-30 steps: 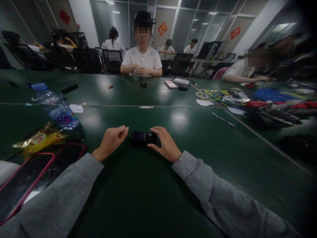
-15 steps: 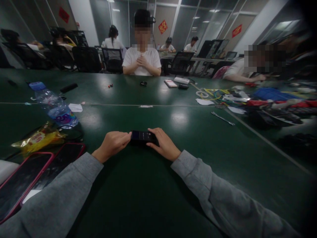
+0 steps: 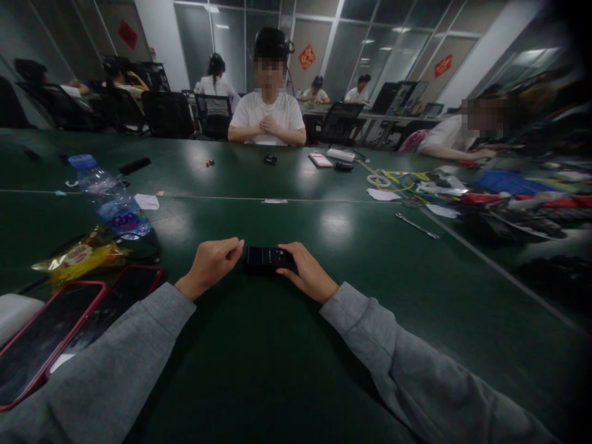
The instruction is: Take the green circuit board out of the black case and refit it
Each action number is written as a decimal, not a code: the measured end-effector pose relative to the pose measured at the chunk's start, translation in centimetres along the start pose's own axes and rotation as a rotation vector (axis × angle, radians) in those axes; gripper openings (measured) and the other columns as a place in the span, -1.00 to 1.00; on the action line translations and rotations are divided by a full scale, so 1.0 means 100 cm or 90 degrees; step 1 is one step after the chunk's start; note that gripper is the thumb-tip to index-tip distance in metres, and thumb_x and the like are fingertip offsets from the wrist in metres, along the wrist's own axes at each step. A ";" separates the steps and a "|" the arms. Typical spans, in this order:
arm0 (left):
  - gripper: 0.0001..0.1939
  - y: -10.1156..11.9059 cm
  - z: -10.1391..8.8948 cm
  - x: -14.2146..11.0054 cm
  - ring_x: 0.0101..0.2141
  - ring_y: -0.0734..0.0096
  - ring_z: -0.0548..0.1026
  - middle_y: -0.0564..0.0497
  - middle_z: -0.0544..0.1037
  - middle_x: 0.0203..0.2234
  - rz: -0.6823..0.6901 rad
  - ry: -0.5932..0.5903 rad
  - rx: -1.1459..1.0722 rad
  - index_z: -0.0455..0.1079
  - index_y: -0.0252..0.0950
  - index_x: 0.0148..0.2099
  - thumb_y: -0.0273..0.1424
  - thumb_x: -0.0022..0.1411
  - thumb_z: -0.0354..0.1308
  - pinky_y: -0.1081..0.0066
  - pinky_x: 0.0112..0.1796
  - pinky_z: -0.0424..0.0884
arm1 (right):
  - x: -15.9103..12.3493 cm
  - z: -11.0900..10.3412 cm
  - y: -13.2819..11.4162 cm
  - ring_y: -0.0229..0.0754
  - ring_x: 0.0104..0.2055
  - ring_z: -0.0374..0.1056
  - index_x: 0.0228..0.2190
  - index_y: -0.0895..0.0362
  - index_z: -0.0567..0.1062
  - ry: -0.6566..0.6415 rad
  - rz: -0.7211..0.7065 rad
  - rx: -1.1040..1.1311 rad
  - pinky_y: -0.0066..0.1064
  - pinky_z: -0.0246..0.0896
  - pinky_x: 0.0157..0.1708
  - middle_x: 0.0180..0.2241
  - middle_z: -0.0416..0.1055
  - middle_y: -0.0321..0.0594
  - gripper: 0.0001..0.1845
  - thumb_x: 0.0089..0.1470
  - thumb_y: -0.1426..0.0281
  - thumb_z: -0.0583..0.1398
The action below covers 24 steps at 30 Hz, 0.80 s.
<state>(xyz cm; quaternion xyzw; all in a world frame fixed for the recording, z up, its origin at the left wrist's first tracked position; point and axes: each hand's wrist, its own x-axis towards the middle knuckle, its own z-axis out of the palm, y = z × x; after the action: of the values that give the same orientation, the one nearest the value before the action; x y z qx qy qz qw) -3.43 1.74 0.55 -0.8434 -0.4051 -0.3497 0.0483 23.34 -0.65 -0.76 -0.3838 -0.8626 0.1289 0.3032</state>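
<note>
One black handheld device point(image 3: 264, 259) lies on the green table point(image 3: 287, 357), its right end in the right hand's point(image 3: 308, 271) grip; the left hand point(image 3: 211, 264), fingers curled, is beside its left end.

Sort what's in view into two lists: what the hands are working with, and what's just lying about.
In use:
- black handheld device, right hand gripping one end, left hand near the other

Lying about:
- plastic bottle
- yellow packet
- wrench
- red-edged phone
</note>
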 end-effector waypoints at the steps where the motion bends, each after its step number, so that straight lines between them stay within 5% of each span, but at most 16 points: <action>1: -0.68 0.000 0.000 0.002 -0.64 0.55 0.19 0.15 0.27 -0.65 -0.044 -0.019 -0.039 0.20 -0.27 -0.48 -0.29 0.34 0.01 0.46 -0.56 0.07 | 0.000 0.000 0.000 0.07 0.00 0.31 0.12 0.09 0.17 0.001 0.003 0.004 0.08 0.33 -0.04 -0.04 0.31 0.01 -0.45 0.16 0.20 0.17; 4: -0.76 -0.001 -0.002 0.006 -0.54 0.50 0.34 0.06 0.44 -0.44 -0.173 -0.097 -0.219 0.27 -0.27 -0.20 -0.18 0.30 0.04 0.47 -0.52 0.23 | 0.000 0.002 0.002 0.06 -0.01 0.32 0.10 0.07 0.19 0.008 0.014 0.020 0.06 0.33 -0.04 -0.04 0.31 -0.01 -0.47 0.16 0.20 0.16; 9: -0.26 -0.003 -0.003 0.007 -0.30 0.33 0.46 -0.21 0.38 0.05 -0.197 -0.271 -0.403 0.01 -0.19 0.27 -0.17 0.13 0.24 0.30 -0.34 0.44 | 0.000 0.002 0.004 0.02 0.01 0.30 0.09 0.08 0.19 0.045 0.033 0.053 -0.02 0.28 0.01 -0.04 0.31 -0.03 -0.51 0.18 0.22 0.15; 12: -0.14 -0.001 -0.001 0.004 -0.27 0.24 0.49 -0.24 0.37 0.06 -0.176 -0.311 -0.438 -0.05 -0.14 0.31 -0.23 0.07 0.30 0.21 -0.31 0.46 | -0.001 0.001 0.002 0.01 0.00 0.30 0.08 0.07 0.19 0.111 0.045 0.058 -0.04 0.28 0.00 -0.04 0.30 -0.03 -0.52 0.18 0.21 0.14; 18: -0.26 -0.002 0.001 0.002 -0.24 0.22 0.52 -0.22 0.40 0.03 -0.161 -0.343 -0.433 0.02 -0.17 0.29 -0.26 0.13 0.25 0.18 -0.26 0.46 | -0.002 -0.002 0.008 0.01 0.00 0.28 0.08 0.09 0.20 0.304 0.127 0.041 -0.04 0.23 0.02 -0.04 0.28 -0.04 -0.54 0.20 0.20 0.11; 24: -0.23 -0.003 -0.002 0.003 -0.17 0.18 0.50 -0.19 0.36 0.08 -0.183 -0.376 -0.434 -0.01 -0.14 0.30 -0.29 0.13 0.25 0.17 -0.21 0.45 | 0.001 0.006 0.027 0.00 -0.02 0.30 0.03 0.12 0.25 0.301 0.218 0.076 -0.04 0.23 0.03 -0.07 0.32 -0.03 -0.54 0.17 0.16 0.13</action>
<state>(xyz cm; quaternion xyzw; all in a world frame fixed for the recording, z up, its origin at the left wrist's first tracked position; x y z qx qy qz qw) -3.61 2.05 0.81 -0.8101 -0.3761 -0.2108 -0.3972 24.50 1.20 -2.39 -0.5248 -0.6818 0.1356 0.4913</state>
